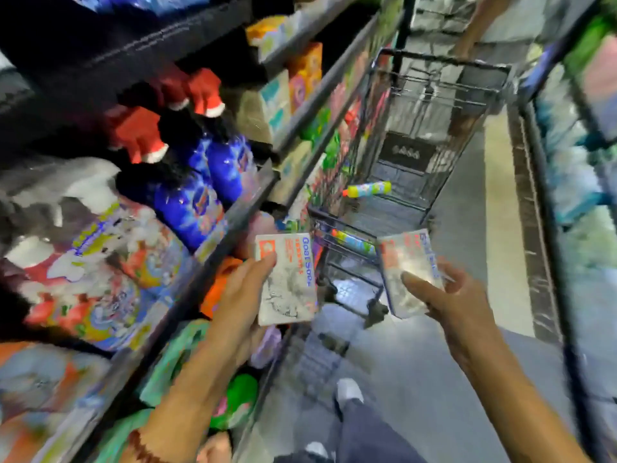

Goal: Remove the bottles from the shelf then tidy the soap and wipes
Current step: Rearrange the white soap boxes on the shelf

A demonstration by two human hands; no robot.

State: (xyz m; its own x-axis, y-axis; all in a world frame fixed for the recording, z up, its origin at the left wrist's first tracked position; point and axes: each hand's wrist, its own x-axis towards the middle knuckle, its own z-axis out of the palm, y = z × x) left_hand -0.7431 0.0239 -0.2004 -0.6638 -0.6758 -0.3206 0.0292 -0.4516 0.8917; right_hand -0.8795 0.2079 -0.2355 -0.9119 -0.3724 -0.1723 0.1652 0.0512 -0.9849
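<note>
My left hand [245, 289] grips one soap box [287, 279] upright, thumb across its front near the top corner and fingers behind it, just beside the shelf edge [213, 259]. My right hand [447, 302] holds a second soap box [412, 269] the same way, thumb pressed on the glossy face. This one is out over the aisle, well apart from the first. Both boxes are off the shelf, so I judge I am in the tidying part, with the soap about to go back in order.

To do this well I would bring the right box across to the left one and square their edges. I would turn both so the printed fronts face out the same way, then slide them in together rather than one at a time. The wrap looks slick, so I should keep my thumbs flat and not pinch the corners.

Beside my left forearm lie soft teal packs [173, 362], maybe the wipes, but they are too blurred to be sure. Higher up, blue bottles [197, 202] with red caps stand on the shelf, so I must place the boxes without knocking them. Further off, the cart [444, 105] holds a colourful bottle [367, 189].
</note>
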